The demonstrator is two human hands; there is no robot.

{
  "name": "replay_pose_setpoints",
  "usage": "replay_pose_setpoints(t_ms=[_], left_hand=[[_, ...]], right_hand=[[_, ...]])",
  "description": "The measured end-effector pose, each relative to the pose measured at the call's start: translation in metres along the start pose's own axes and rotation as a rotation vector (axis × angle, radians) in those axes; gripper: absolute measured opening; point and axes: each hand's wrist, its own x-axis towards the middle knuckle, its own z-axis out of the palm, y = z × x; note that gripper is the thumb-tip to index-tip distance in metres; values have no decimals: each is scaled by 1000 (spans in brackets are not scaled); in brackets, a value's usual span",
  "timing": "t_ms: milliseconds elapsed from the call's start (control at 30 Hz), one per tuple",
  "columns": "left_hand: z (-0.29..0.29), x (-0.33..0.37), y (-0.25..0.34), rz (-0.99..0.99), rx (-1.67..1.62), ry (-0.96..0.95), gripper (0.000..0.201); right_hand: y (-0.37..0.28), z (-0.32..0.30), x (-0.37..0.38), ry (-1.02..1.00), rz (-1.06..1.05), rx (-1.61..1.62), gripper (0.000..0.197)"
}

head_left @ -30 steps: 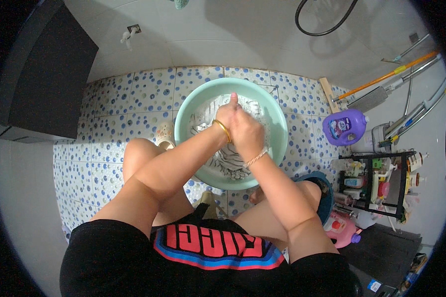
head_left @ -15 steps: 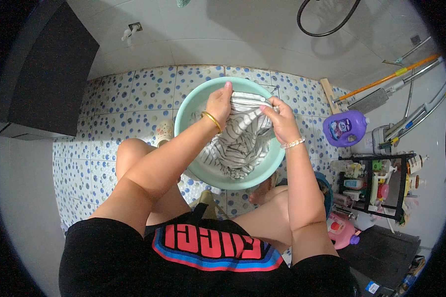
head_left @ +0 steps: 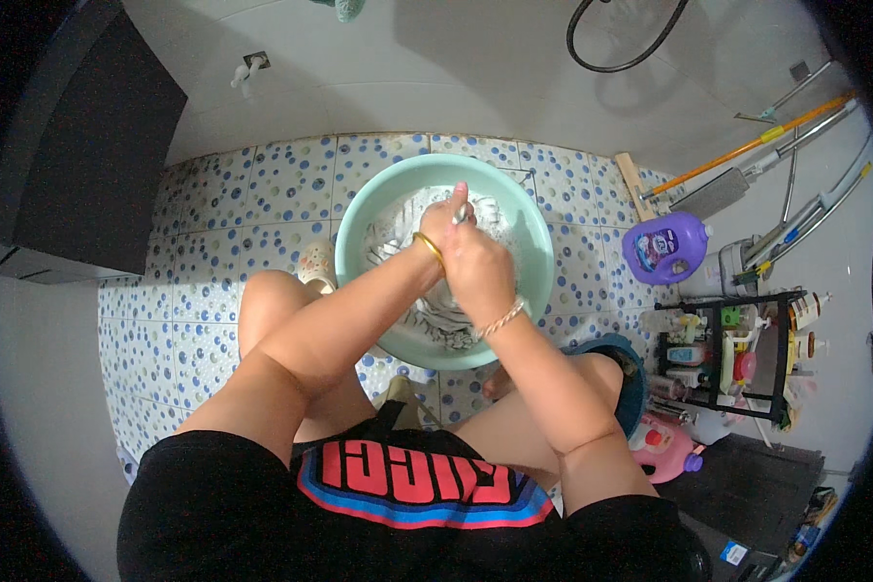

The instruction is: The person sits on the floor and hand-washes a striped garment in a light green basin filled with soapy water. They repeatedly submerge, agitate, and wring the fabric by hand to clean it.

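Note:
A pale green wash basin [head_left: 538, 242] stands on the dotted tile floor in front of my knees. A wet white cloth with dark stripes [head_left: 427, 315] lies bunched in it. My left hand [head_left: 442, 225], with a gold bangle on the wrist, and my right hand [head_left: 477, 267], with a thin chain bracelet, are pressed together over the basin's middle. Both are clenched on a fold of the striped cloth, which shows between the knuckles. My bare knees flank the basin's near rim.
A purple detergent jug [head_left: 665, 248] stands right of the basin. A black rack with bottles [head_left: 737, 354] and a pink bottle [head_left: 662, 448] sit at the right. Mop handles [head_left: 757, 145] lean on the wall. A dark cabinet [head_left: 87, 165] fills the left. A slipper [head_left: 316, 264] lies by the basin.
Half a second ago my hands were apart, stretching the cloth across the basin. They have come back together over the middle, bunching the cloth between them.

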Motion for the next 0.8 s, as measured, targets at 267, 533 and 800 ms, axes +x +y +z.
replay_pose_setpoints(t_ms=[267, 533, 800], left_hand=[[24, -15, 8, 113, 95, 26, 44], [8, -26, 53, 264, 799, -401, 22], [-8, -38, 71, 612, 1344, -322, 35]], right_hand=[[38, -17, 26, 66, 350, 256, 26], [77, -42, 33, 209, 529, 1138, 23], [76, -75, 31, 68, 390, 1149, 23]])
